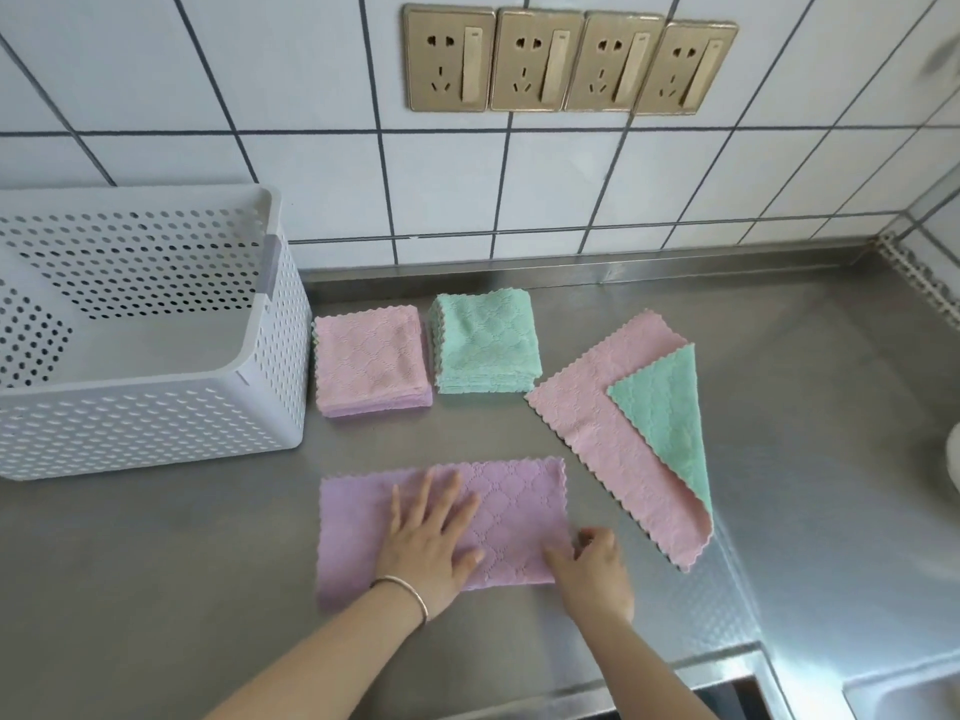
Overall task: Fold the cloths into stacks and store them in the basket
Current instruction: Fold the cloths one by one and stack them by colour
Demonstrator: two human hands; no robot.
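**Cloths: half-folded purple piece under both hands, two finished stacks beside basket**

Purple cloth (498, 517) lies flat on the steel tabletop (779, 407), nearest the person, as a wide rectangle w/ zigzag-cut edges; apparently folded once already. Left hand (431, 543) rests on it palm-down, fingers spread: grip wide, holding nothing, prob. pinning the fabric so it cannot slide on smooth metal. Right hand (592, 569) sits at the cloth's lower right corner, fingers curled; grip narrow, looks pinched on the corner, though the contact is partly hidden. Likely next step: right edge brought over to the left to make a square.

Stacks: pink stack (371, 363) just beside the basket (156, 428); green stack (485, 343) just right of it, the two nearly touching. Both are squared piles of several layers, kept near the basket, presumably for a short transfer.

Unfolded: pink cloth (613, 407) lies diagonal at right, w/ a green cloth (670, 413) overlapping its right side; set apart from the work area, waiting.

Materials: cloths are soft, plush microfibre w/ an embossed diamond pattern, limp, no stiffness. Basket is white rigid plastic w/ perforated walls, open-topped; no cloths seen inside. Tabletop is brushed stainless against a white tiled wall (311, 70).
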